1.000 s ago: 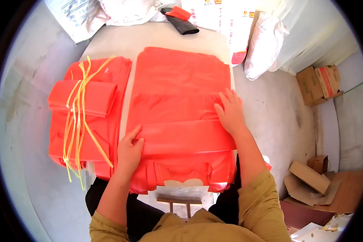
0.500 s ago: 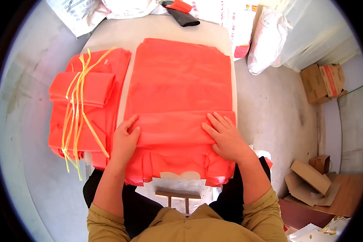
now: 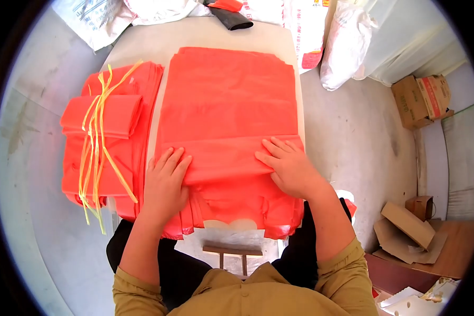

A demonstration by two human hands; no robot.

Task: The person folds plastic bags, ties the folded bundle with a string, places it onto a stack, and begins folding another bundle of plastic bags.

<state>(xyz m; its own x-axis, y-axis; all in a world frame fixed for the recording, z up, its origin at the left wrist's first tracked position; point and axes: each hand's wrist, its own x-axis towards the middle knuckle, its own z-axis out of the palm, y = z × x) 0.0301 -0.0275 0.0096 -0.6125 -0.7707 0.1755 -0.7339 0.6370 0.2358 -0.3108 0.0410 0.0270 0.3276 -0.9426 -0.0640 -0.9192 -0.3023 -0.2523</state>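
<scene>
A stack of red plastic bags (image 3: 226,89) lies in front of me on the table. Its near part carries a folded-over band (image 3: 224,158), and the handle cutouts hang at the table's near edge. On the left end of that band rests my left hand (image 3: 167,181), palm down with its fingers spread. My right hand (image 3: 288,164) lies flat on the band's right end, fingers apart. Neither hand grips anything. To the left sits a second pile of red bags (image 3: 126,174), with a folded red bundle (image 3: 102,113) and loose yellow plastic strips (image 3: 96,137) on top.
The beige table (image 3: 163,37) reaches away from me. White sacks (image 3: 97,18) and a black-and-red item (image 3: 231,18) are at its far end. A white wrapped bundle (image 3: 347,47) stands at the right. Cardboard boxes (image 3: 413,108) and an opened carton (image 3: 405,237) are farther right.
My left hand has turned from the band's left edge to lie flatter on top, fingers pointing forward. My right hand stays on the band's right end. The view has shifted slightly.
</scene>
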